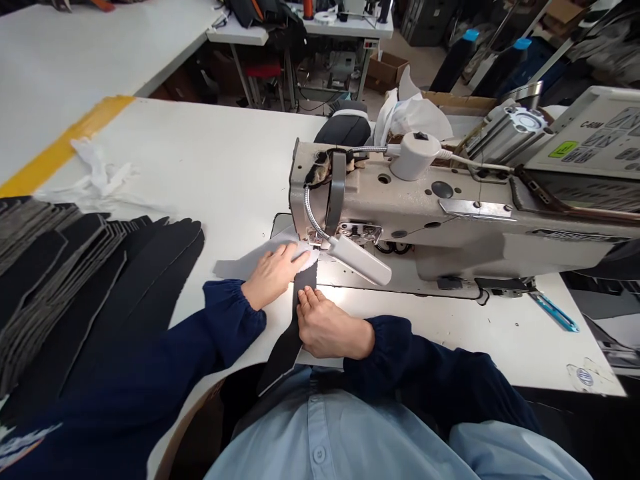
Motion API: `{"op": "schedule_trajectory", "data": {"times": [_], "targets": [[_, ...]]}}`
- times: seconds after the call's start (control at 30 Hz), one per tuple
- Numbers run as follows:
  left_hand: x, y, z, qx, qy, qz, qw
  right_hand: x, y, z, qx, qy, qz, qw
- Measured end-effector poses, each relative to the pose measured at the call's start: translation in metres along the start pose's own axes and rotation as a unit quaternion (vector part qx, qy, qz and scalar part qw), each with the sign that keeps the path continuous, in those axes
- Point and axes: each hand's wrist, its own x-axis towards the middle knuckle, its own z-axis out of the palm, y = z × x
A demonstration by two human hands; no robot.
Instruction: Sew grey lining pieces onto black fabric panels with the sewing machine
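My left hand [274, 273] lies on a light grey mesh-like fabric piece [237, 265], fingers stretched forward and thumb pointing at the needle area. That fabric reaches up to the presser foot [319, 241] of a sewing machine [375, 193]. Below it, my right hand [333, 327] has its fingers over the edge of a long black fabric strip [283, 357]; its thumb is hidden. The strip runs from near the foot down over the table's front edge. A white lamp [360, 259] on a bendy metal neck lights the stitching spot and partly covers it.
Stacked black fabric pieces [150, 267] lie on the left, with white scraps [97, 173] behind them. A blue cutter [555, 312] rests at the right of the white table [225, 143]. The machine's control panel [595, 133] stands at the back right.
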Motion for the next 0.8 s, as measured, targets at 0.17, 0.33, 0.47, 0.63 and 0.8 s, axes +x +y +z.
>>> {"op": "schedule_trajectory", "data": {"times": [0.17,0.33,0.47,0.63,0.8], "targets": [[-0.012,-0.006,-0.007,0.029,-0.031,0.006,0.999,0.002,0.002,-0.001,-0.001,-0.006,0.008,1.000],[-0.010,-0.004,-0.010,0.022,-0.027,-0.002,0.999,0.002,0.003,-0.004,0.000,-0.009,0.016,1.000],[-0.017,-0.007,-0.013,0.000,-0.023,-0.021,1.000,0.002,0.003,-0.005,-0.003,-0.024,0.009,1.000],[-0.030,-0.004,-0.026,0.009,-0.063,-0.012,0.998,0.001,0.003,-0.008,0.009,-0.038,0.015,0.999],[-0.037,0.003,-0.035,0.000,-0.101,0.016,0.995,-0.008,-0.002,-0.009,0.031,-0.001,-0.016,0.999]]}}
